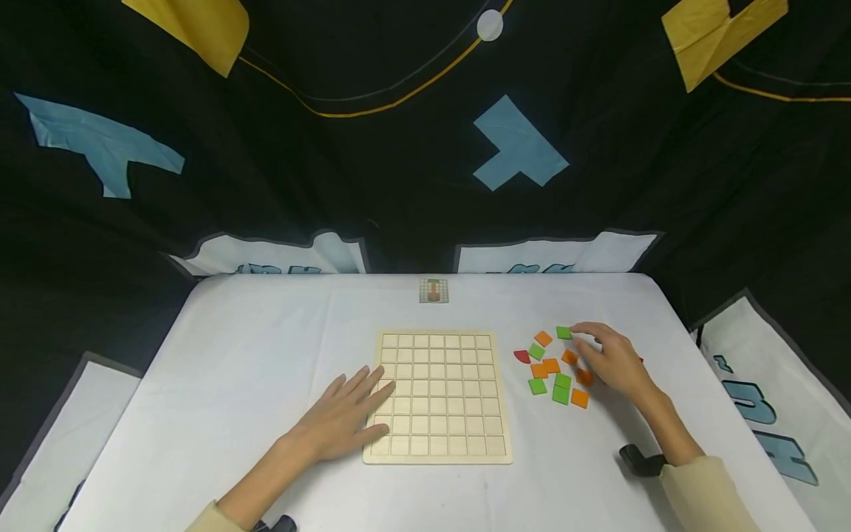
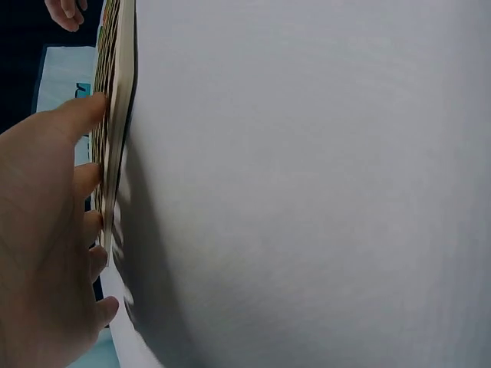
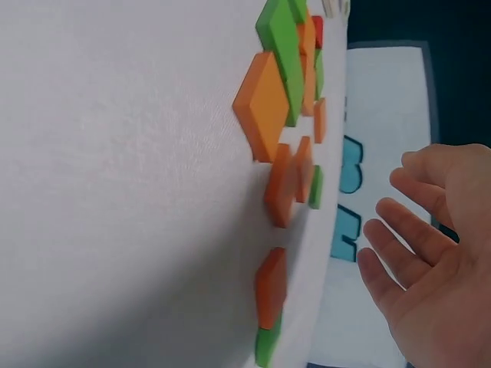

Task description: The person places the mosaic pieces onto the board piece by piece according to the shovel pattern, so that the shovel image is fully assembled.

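A pale wooden board with a grid of square recesses lies on the white table. My left hand rests on its left side, fingers spread and fairly straight. In the left wrist view that hand appears beside the board's edge. My right hand hovers over the right part of a group of small tiles, its fingers loosely bent. A green tile lies by its fingertips in the head view. Seen from the right wrist, the hand holds nothing and stays apart from the orange tile.
Several orange, green and red pieces, among them a red rounded piece and a green tile, lie right of the board. Behind the board is a small picture card. A dark patterned curtain hangs beyond the table.
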A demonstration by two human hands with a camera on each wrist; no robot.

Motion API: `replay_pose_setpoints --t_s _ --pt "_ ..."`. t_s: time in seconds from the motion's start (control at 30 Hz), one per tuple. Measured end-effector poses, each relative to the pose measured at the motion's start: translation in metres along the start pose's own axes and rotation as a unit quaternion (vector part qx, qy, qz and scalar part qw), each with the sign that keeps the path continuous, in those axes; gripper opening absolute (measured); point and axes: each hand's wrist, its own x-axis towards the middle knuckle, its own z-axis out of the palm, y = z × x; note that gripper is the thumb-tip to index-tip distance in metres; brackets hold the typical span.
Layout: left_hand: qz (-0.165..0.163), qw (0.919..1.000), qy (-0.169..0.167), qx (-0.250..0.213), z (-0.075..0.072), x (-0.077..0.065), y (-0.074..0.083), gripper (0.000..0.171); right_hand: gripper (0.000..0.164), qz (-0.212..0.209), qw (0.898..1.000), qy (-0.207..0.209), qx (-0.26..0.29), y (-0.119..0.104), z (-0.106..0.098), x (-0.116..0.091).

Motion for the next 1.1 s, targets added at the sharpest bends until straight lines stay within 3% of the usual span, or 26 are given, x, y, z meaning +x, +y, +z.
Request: replay_pose_setpoints --t_s 0.5,1.1 --pt "0.005 0.9998 0.000 0.017 0.005 0.000 -0.003 0.076 0.039 0.050 0.996 -0.071 0.007 0.022 0.014 0.037" --pt "-0.007 0.9999 -0.009 0.008 0.006 0.000 -0.002 0.077 0.038 0.055 0.996 -0.067 -0.035 0.030 0.016 0.042"
